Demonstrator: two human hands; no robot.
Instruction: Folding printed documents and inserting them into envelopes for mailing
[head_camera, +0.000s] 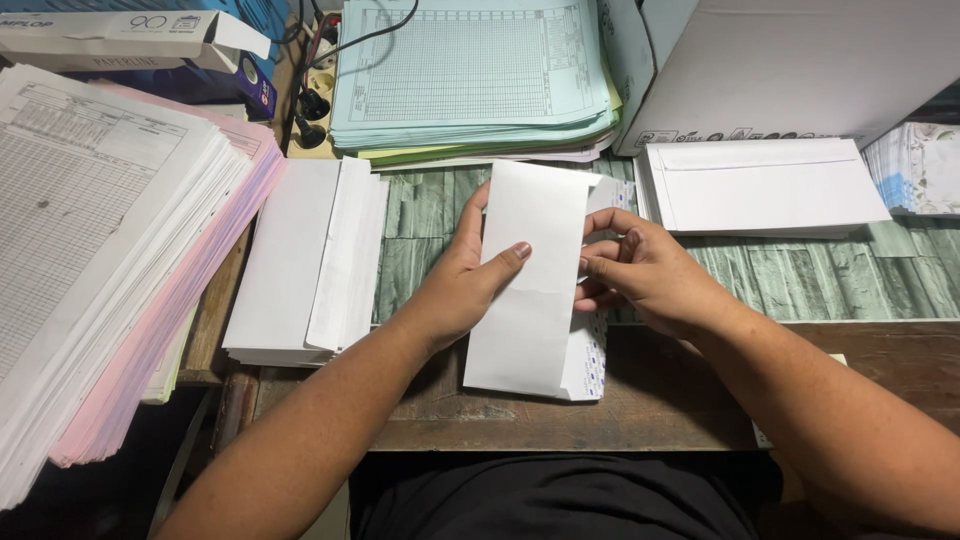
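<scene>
A long white envelope (530, 300) lies lengthwise in front of me, its flap side at the right with a patterned lining showing. My left hand (462, 280) grips it along the left edge, thumb pressed across the white face. At the envelope's right edge, my right hand (640, 268) has its fingers curled and pinches the flap. Both hands hold the same envelope just above the wooden desk edge.
A stack of white envelopes (305, 265) sits left of my hands, another envelope stack (765, 185) at the right. Piles of printed forms (100, 230) fill the left side; pale blue forms (470, 75) lie behind. A white cardboard box (770, 60) stands back right.
</scene>
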